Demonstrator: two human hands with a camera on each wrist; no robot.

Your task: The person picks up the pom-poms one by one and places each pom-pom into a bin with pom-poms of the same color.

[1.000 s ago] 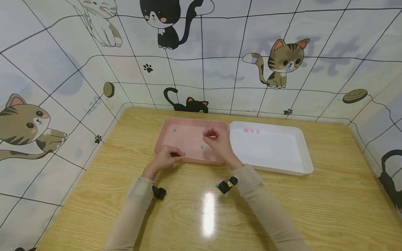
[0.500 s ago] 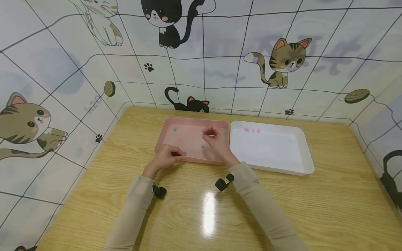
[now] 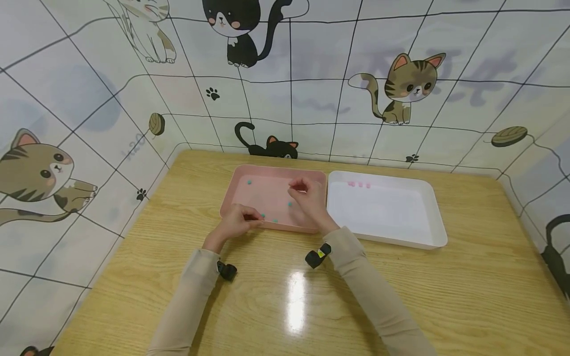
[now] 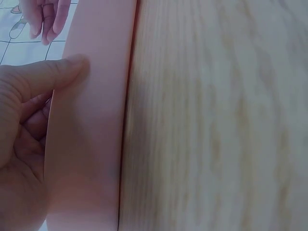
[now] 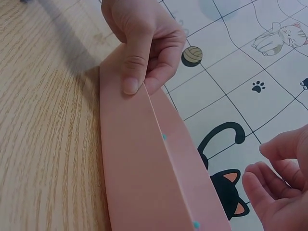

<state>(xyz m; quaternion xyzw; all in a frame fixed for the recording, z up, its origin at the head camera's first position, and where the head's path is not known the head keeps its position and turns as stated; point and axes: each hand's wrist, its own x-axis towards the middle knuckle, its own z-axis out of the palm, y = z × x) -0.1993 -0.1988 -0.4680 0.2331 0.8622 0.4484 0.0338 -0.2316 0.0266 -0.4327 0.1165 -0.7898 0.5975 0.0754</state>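
**My left hand (image 3: 236, 222) on the rim, my right hand (image 3: 311, 200) in the air**

From my head, I see the pink tray (image 3: 267, 193) in front of me, the white tray (image 3: 387, 212) just beside it on the right. Four teal pieces (image 3: 290, 203) lie scattered in the pink one, two close to its near wall; a short row of pink bits (image 3: 360, 184) sits near the far wall of the white one. I'd judge the work partly done: the pink bits look set in place, the teal pieces not yet dealt with. My right hand hovers over the pink tray, fingers bent. Under it all is a glossy wood-grain table (image 3: 267, 306) with one bright reflection (image 3: 296, 301); behind rises a pale wall covering (image 3: 320, 49) with grid lines, cartoon cats (image 3: 409, 89) and paw prints (image 3: 213, 93).

From my left wrist, my thumb presses the outside of the pink wall, my other fingers behind it: I have the rim pinched. No small piece shows here.

From my right wrist, my right thumb and forefinger stand apart, and I see nothing between them. Two teal pieces show just inside the rim.
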